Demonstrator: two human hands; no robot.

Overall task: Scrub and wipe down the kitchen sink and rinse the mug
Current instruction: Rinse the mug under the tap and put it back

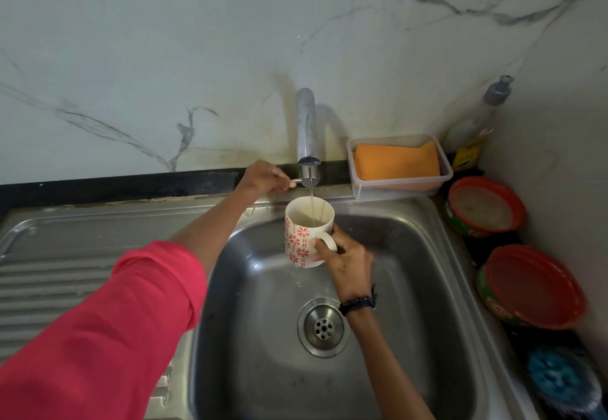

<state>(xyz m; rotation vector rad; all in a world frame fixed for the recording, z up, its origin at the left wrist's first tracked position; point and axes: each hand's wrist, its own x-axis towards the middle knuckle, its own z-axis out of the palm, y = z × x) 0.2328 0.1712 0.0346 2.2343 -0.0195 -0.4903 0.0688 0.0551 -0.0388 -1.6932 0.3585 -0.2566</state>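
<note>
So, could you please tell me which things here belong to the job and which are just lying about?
In use: mug in right hand, under tap; lever in left hand; sink.
Lying about: sponge in tub, two red-lidded bowls, bottle, brush.

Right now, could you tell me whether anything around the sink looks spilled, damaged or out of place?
Nothing looks spilled or broken. The wall behind the tap carries yellowish-brown staining, the only oddity. The right hand holds the mug upright under the stream, and the left hand is on the tap lever.
</note>
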